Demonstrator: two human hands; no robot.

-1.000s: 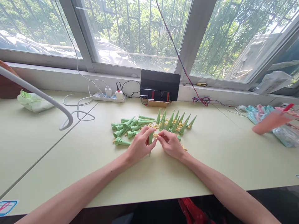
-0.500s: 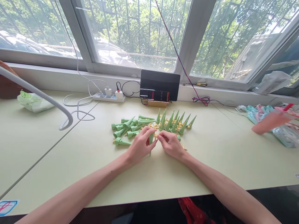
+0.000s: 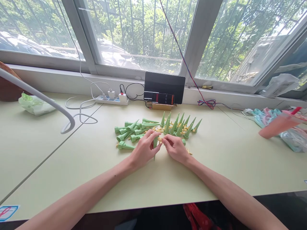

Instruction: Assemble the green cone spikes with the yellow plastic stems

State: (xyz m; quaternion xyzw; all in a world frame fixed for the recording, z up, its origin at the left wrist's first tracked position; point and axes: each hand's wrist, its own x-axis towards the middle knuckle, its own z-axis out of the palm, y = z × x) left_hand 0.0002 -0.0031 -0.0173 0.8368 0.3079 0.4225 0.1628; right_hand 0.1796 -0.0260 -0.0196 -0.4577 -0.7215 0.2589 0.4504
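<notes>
My left hand (image 3: 145, 147) is closed around a green plastic watering spike (image 3: 155, 142), its tip pointing down toward the table. Fingers of my right hand (image 3: 177, 148) pinch a small yellow valve piece (image 3: 160, 140) against the spike's side. How deep the piece sits in the spike, I cannot tell. Beyond my left hand lies a heap of green spikes (image 3: 124, 136) on their sides, some with yellow ends showing. Past my right hand, several green spikes (image 3: 174, 125) stand upright, points up, with loose yellow pieces (image 3: 185, 127) scattered among them.
A phone (image 3: 163, 98) leans on a dark tablet (image 3: 165, 83) at the back. A power strip (image 3: 112, 99) with cords lies left of it. A white curved tube (image 3: 55, 105) crosses the left side. At right are a pink cup (image 3: 275, 124) and plastic bags (image 3: 294, 139).
</notes>
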